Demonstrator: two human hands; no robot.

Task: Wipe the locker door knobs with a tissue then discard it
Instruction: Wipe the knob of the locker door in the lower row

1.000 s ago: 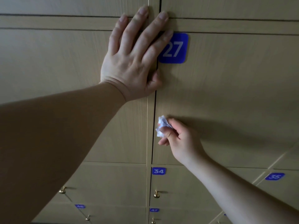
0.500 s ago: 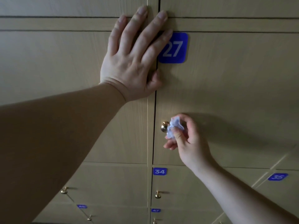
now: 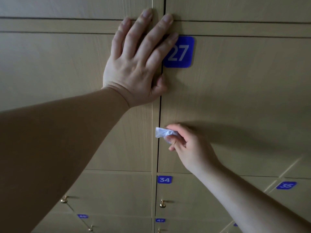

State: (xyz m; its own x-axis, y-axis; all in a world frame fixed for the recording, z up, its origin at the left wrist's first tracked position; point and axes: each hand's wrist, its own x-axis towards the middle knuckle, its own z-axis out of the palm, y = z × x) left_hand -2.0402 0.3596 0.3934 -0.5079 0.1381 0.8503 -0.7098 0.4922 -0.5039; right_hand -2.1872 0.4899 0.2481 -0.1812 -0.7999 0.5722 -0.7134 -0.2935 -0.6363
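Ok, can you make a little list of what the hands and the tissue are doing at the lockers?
left hand: flat on the lockers beside the 27 sign, fingers straight
right hand: pinches the tissue
tissue: white, crumpled, at the left edge of door 27
door 27 knob: not in sight
knob below: gold, on door 34, untouched

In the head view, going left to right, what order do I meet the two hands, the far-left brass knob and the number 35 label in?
far-left brass knob → left hand → right hand, pinching the tissue → label 35
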